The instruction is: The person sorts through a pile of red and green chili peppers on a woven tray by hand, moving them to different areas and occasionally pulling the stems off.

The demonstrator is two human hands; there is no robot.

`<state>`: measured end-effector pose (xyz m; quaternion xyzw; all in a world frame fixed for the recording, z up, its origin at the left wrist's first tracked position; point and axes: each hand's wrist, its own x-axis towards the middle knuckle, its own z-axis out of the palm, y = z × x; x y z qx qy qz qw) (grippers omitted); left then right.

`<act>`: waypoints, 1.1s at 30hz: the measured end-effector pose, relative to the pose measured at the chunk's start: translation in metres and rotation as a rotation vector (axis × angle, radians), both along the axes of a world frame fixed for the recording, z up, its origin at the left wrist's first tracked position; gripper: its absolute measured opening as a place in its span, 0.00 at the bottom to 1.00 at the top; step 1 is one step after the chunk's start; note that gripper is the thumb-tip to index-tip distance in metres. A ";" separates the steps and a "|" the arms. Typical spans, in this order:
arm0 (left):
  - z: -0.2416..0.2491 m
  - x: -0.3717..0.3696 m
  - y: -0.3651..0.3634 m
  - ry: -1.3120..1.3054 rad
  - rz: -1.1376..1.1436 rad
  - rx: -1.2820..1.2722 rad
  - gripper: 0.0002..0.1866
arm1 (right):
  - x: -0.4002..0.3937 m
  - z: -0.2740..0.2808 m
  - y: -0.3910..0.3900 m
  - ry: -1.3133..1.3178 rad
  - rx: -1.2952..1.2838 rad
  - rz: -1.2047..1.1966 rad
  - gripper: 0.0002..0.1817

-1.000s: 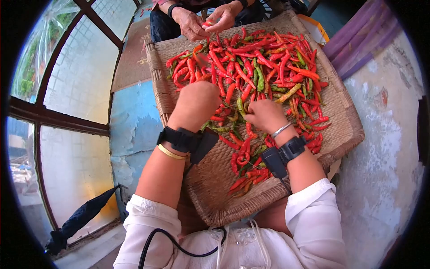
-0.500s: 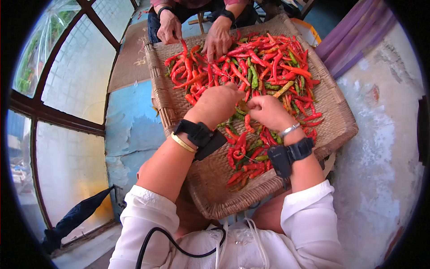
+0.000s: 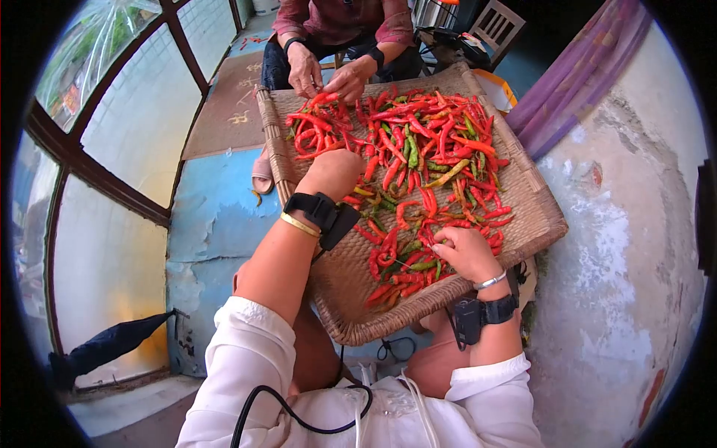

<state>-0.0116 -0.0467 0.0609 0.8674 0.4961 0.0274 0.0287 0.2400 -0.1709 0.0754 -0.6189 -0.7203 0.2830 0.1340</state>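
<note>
Red peppers, with some green and orange ones, lie spread over a woven tray (image 3: 544,216). My left hand (image 3: 334,173) is over the left part of the pepper pile; its fingers are hidden behind the back of the hand. Lower right, my right hand (image 3: 464,254) has thumb and fingertips pressed together just above the near peppers (image 3: 407,278). Whatever it may pinch is too small to make out. A long yellow-green pepper (image 3: 449,173) rests on the pile between the hands and the far side.
Across the tray, a co-worker's two hands (image 3: 328,75) touch red peppers at the far left edge. A wooden chair (image 3: 497,28) stands behind. Purple cloth (image 3: 575,82) hangs at the right by a worn wall (image 3: 620,224). A pink slipper (image 3: 262,173) is on the floor at left.
My hands have moved apart: the right came down toward the near edge, the left shifted left. The co-worker's hands have come together. The view has shifted, showing more of the far side.
</note>
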 end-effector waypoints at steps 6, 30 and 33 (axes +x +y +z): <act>0.023 0.001 -0.012 -0.096 -0.018 -0.094 0.14 | -0.007 -0.002 0.024 -0.018 0.041 0.076 0.13; 0.019 0.019 -0.006 -1.849 0.409 -0.985 0.07 | -0.062 -0.086 0.118 -0.382 0.391 0.280 0.07; 0.021 0.021 -0.011 -1.855 0.400 -0.987 0.07 | -0.058 -0.082 0.116 -0.452 0.340 0.251 0.06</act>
